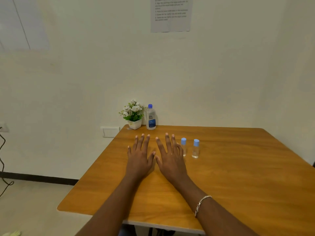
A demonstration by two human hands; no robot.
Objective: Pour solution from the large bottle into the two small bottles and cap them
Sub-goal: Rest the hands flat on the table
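I see the left hand (138, 157) and right hand (171, 156) flat, fingers spread, holding nothing; one small bottle (183, 147) (partly hidden) sits behind the right fingers.

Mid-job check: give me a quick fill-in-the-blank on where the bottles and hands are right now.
1. The large bottle stands at the table's far edge, right beside the potted ____.
2. Both small bottles stand upright with their blue caps ____.
3. The left hand and right hand lie flat on the table, holding ____.
4. The small bottles stand nearest the ____ hand.

Missing words: flowers; on; nothing; right
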